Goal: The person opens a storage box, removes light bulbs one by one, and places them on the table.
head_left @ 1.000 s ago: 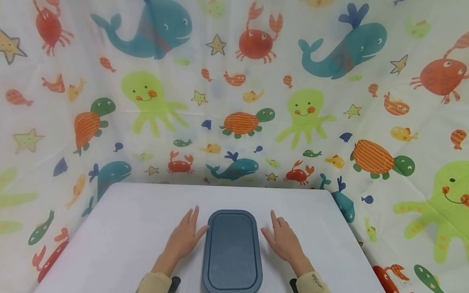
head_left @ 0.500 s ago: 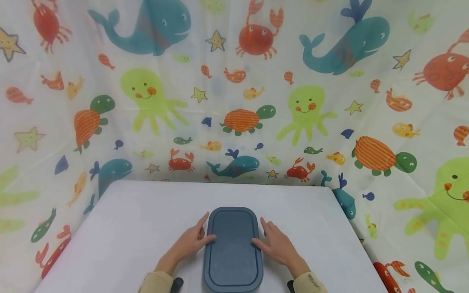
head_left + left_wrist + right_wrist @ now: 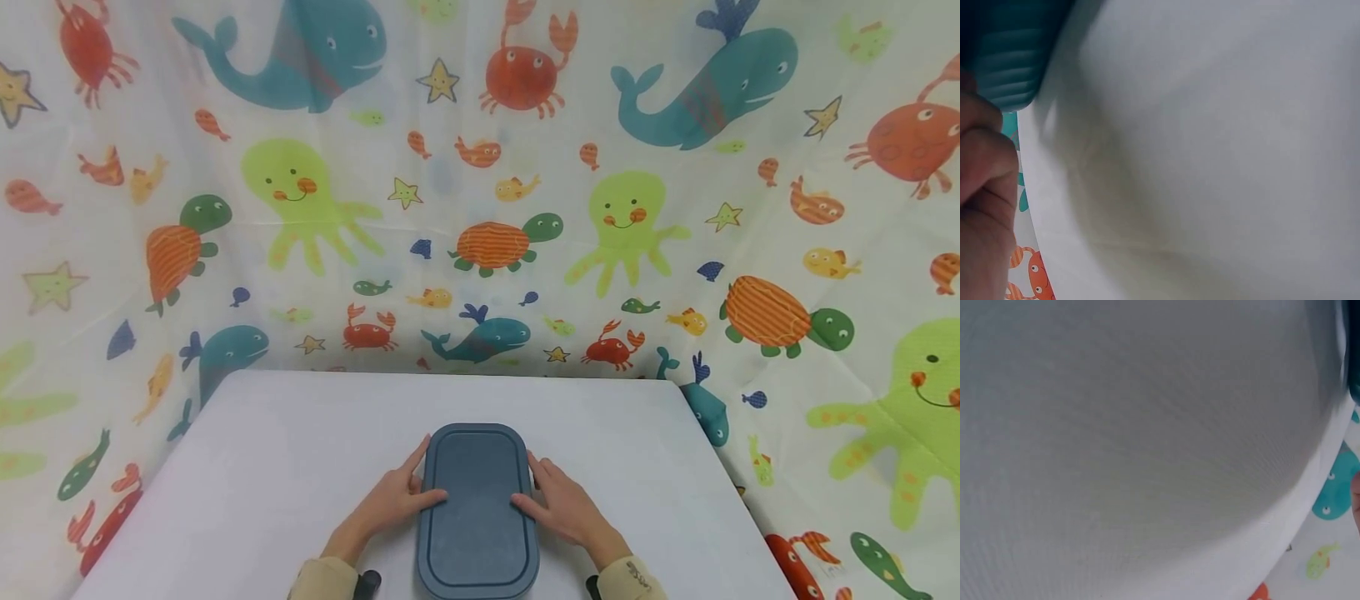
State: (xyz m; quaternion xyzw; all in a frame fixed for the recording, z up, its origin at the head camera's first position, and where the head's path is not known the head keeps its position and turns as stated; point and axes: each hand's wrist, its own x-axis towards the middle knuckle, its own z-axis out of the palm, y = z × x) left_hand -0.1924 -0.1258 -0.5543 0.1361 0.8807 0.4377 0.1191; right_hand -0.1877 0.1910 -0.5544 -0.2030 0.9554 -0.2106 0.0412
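A blue-grey rectangular lidded box [image 3: 478, 517] lies lengthwise on the white table, its near end cut off by the picture's bottom edge. My left hand [image 3: 390, 504] grips the left side, thumb over the lid's rim and fingers along the wall. Opposite it, my right hand [image 3: 566, 504] grips the right side the same way. The left wrist view shows the box's ridged side [image 3: 1010, 62] above the curled fingers of the left hand [image 3: 985, 194]. Only a sliver of the box [image 3: 1354, 350] shows in the right wrist view. The lid hides whatever is inside.
The white table [image 3: 300, 433] reaches back to a hanging curtain [image 3: 450, 192] printed with sea animals, which also runs down both sides. Tan sleeves [image 3: 324, 578] cover both forearms, with a dark strap piece [image 3: 367, 585] at the left wrist.
Both hands have moved inward from beside the box to its two long sides. Their thumbs now lie over the lid's edges. The box has stayed about in place.
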